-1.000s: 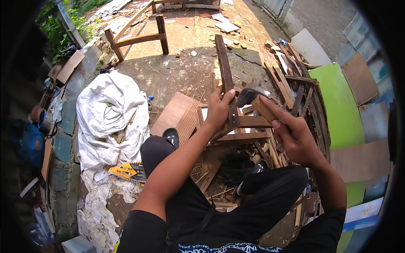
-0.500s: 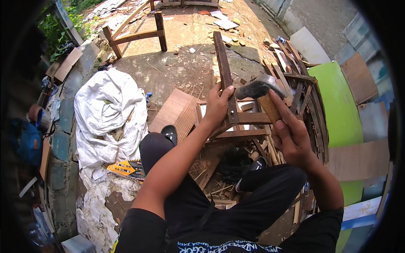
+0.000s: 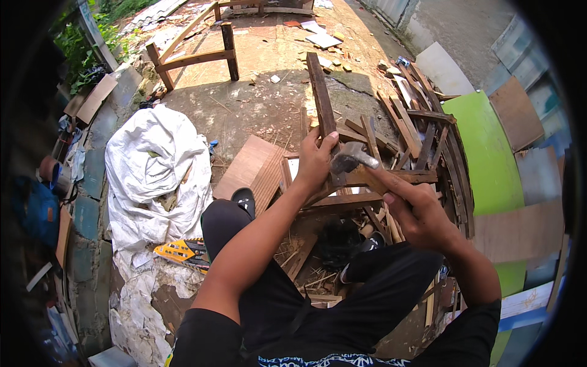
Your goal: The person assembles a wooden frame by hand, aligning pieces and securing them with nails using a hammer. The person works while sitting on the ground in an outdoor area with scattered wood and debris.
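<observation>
Risk first: we judge the hammer (image 3: 353, 158) could strike our left hand (image 3: 315, 164), since its steel head hangs just right of those fingers. A glancing blow might also kick the dark wooden slat (image 3: 322, 104) loose from the frame below. Left hand is clamped around the slat, which runs away beyond the knuckles. Right hand (image 3: 419, 214) is closed on the hammer's handle, though that grip looks partly hidden.
</observation>
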Motion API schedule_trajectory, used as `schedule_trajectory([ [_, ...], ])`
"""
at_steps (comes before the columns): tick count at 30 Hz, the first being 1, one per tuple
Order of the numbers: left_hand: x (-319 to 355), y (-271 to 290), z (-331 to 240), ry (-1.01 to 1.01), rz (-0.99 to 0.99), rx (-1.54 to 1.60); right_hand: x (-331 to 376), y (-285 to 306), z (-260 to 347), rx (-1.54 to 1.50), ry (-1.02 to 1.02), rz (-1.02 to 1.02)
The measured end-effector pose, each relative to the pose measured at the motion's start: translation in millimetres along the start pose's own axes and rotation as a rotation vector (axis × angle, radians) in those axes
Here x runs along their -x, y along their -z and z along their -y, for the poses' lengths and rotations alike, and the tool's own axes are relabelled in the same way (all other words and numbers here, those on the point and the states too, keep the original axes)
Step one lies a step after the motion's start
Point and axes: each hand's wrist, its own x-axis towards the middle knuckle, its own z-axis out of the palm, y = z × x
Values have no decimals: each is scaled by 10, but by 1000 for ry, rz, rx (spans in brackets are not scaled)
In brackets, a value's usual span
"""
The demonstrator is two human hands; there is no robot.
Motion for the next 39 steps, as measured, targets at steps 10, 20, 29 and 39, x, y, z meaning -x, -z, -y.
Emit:
schedule_trajectory([
  [10, -5, 40, 63, 15, -9, 55, -17, 180, 190, -2, -232, 95],
  [20, -39, 12, 55, -20, -25, -22, 122, 75, 45, -47, -248, 83],
  [29, -16, 37, 78, -36, -10, -27, 45, 106, 114, -268, -466, 51],
  [39, -3, 22, 123, -35, -2, 4, 156, 20, -7, -97, -337, 81],
])
